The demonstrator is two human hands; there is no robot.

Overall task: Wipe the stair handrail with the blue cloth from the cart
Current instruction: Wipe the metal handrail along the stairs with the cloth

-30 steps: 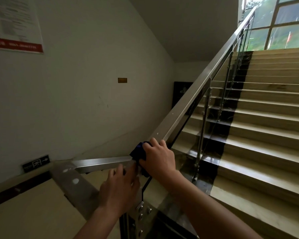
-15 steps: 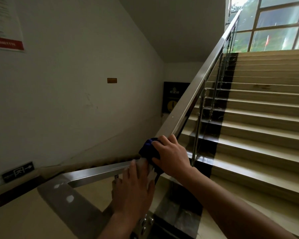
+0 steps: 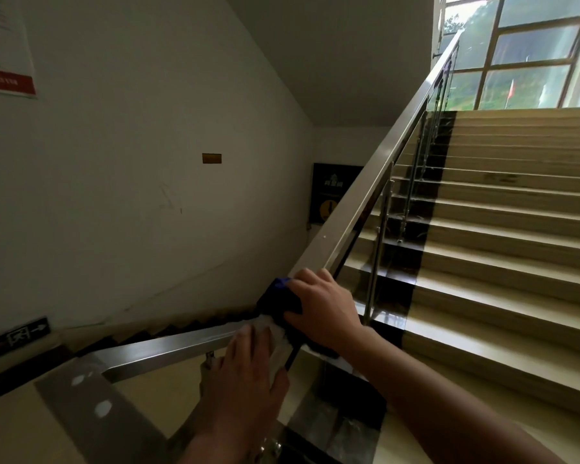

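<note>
A steel handrail (image 3: pixel 375 175) climbs from the landing corner up to the window at upper right. My right hand (image 3: pixel 325 308) presses a dark blue cloth (image 3: pixel 278 298) onto the rail at its bend, fingers curled over the cloth. My left hand (image 3: pixel 248 370) lies flat on the horizontal rail section (image 3: pixel 168 349) just below and left of the cloth, fingers spread, over a pale patch on the rail. Most of the cloth is hidden under my right hand.
Beige stairs (image 3: pixel 503 249) with a black edge strip rise to the right behind glass panels and steel posts (image 3: pixel 379 249). A white wall (image 3: pixel 131 179) stands on the left with an exit sign (image 3: pixel 17 336). A downward flight drops behind the horizontal rail.
My right hand and the cloth have shifted slightly up the bend of the rail. My left hand has slid flatter onto the horizontal rail. The view has turned a little to the left.
</note>
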